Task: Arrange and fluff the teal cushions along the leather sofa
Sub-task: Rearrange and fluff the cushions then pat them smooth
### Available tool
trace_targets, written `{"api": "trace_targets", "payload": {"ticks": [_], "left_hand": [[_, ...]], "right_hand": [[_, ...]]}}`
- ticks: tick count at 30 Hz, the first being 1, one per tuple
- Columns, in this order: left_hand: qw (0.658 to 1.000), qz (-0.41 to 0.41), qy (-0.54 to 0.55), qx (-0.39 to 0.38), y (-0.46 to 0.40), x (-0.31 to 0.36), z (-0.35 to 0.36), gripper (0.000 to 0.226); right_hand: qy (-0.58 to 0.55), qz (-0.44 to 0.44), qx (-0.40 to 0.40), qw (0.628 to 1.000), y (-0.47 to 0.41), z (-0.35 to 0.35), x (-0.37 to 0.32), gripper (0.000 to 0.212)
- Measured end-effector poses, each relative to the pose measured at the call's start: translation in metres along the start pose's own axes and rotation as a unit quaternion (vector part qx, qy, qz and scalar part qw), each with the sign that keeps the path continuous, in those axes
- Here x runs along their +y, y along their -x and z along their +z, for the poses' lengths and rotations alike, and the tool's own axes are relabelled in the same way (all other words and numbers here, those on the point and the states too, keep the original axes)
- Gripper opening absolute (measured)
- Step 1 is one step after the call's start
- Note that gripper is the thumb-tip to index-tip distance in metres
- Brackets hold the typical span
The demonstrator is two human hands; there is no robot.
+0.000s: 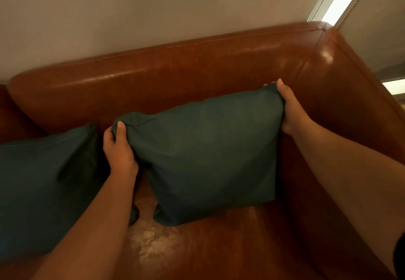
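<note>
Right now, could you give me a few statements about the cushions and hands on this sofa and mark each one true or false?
1. Both hands hold the same teal cushion. True: the left hand grips its upper left corner and the right hand grips its upper right corner.
2. The held cushion lies flat on the floor. False: it stands on the seat of the leather sofa, near the backrest.
3. A second teal cushion sits to the left of the held one. True.
4. The sofa is grey fabric. False: it is brown leather.
5. The held cushion sits at the end of the sofa by the armrest. True.
</note>
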State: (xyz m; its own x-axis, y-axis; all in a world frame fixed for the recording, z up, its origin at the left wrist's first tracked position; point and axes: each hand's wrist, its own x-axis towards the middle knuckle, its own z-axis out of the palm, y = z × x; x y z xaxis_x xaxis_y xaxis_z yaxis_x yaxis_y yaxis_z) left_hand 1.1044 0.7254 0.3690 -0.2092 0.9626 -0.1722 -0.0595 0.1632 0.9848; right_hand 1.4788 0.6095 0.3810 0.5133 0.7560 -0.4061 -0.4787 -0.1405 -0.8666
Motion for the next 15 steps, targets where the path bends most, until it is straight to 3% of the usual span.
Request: {"api": "trace_targets", "payload": {"ticks": [3,6,8,15], "left_hand": [[1.000,0.007,0.013,0.018,0.002,-0.001,0.003,0.016],[0.999,0.018,0.015,0.030,0.005,-0.001,0.006,0.024],[0.999,0.018,0.024,0.038,0.012,0.000,0.008,0.028],[0.997,0.005,0.058,0.047,0.017,0.002,0.011,0.028]], "right_hand": [[0.029,-0.012,0.036,0.999,-0.001,0.004,-0.001,0.052],[0.065,-0.052,0.121,0.989,0.002,0.005,-0.002,0.032],[0.076,-0.085,0.169,0.979,0.004,0.005,-0.002,0.034],[0.099,-0.111,0.169,0.974,0.000,0.009,-0.011,0.033]]}}
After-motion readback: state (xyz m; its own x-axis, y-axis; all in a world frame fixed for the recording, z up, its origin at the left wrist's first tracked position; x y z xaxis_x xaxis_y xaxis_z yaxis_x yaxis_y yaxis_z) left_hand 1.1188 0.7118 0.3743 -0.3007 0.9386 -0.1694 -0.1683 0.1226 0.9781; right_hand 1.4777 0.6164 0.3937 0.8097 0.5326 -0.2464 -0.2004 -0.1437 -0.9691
